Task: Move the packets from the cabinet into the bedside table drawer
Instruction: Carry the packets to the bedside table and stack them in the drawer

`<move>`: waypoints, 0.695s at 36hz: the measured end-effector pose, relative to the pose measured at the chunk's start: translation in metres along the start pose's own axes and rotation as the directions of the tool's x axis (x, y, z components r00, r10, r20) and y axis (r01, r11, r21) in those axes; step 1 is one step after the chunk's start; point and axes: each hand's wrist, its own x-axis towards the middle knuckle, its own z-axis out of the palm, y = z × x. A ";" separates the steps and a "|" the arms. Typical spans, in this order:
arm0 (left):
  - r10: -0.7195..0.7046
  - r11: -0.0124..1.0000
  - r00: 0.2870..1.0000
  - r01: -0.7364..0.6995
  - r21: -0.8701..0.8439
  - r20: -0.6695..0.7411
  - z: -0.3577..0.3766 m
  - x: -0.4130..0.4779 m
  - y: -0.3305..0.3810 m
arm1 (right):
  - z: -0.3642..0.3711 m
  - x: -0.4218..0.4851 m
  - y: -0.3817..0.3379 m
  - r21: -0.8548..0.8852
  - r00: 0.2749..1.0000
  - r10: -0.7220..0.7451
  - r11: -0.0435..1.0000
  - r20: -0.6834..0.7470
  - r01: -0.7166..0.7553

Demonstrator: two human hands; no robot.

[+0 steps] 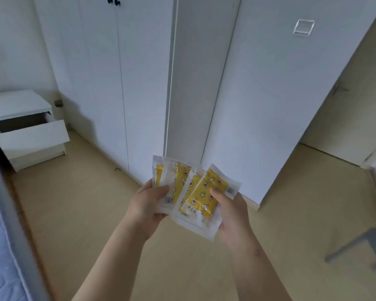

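Note:
Several yellow-and-white packets (195, 190) with a star pattern are fanned out in front of me, above the floor. My left hand (149, 203) grips the left ones with its thumb on top. My right hand (230, 211) holds the right ones the same way. The white bedside table (15, 105) stands at the far left, and its top drawer (30, 133) is pulled out, its inside dark. The white cabinet (122, 72) with closed doors and black knobs rises straight ahead.
A bed edge with blue bedding (0, 246) runs along the left. An open white door (280, 94) stands right of the cabinet, with a light switch on it. A grey stool (360, 244) sits on the beige floor at the lower right.

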 end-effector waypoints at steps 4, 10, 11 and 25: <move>0.015 1.000 0.999 -0.015 -0.011 -0.030 -0.010 0.057 0.033 | 0.048 0.059 -0.009 0.005 0.998 0.021 1.000 0.066 -0.022; 0.042 0.999 0.985 -0.044 -0.010 -0.168 -0.054 0.131 0.075 | 0.138 0.136 -0.004 -0.031 0.967 0.130 0.991 0.221 -0.127; 0.049 0.998 0.979 -0.053 -0.016 -0.195 -0.063 0.143 0.082 | 0.154 0.148 -0.003 -0.037 0.956 0.139 0.990 0.260 -0.134; 0.216 0.975 0.812 -0.210 0.074 -0.542 -0.152 0.339 0.204 | 0.390 0.343 0.005 -0.219 0.795 0.233 0.967 0.560 -0.129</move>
